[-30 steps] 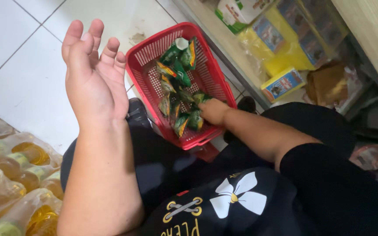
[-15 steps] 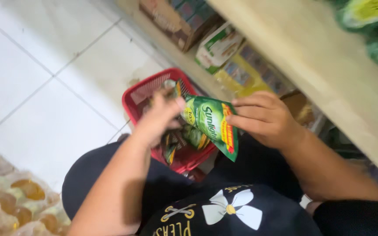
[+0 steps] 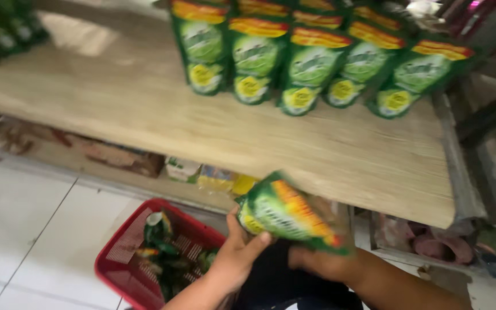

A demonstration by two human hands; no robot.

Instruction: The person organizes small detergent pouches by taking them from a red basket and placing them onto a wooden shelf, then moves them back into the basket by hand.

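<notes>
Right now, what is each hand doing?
Left hand: closed on the green pouch.
Right hand: under the same pouch; grip cannot be told.

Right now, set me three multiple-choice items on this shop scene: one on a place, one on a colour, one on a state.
1. Where is the red plastic basket?
A. On the white tiled floor, below the shelf
B. On the wooden shelf
C. Hanging from a hook

2. What is the main colour of the standing pouches lined up on the light wooden shelf?
A. Blue
B. Green
C. White

3. How is the green pouch with the orange top band held?
A. It lies loose in the basket
B. It stands on the shelf, untouched
C. Both the left hand and the right hand are on it, in the air

Answers:
1. A: the basket sits on the floor tiles, lower than the shelf edge.
2. B: each pouch in the row is green with an orange top band.
3. C: the left hand's fingers grip its lower edge and the right hand is under it, clear of shelf and basket.
</notes>
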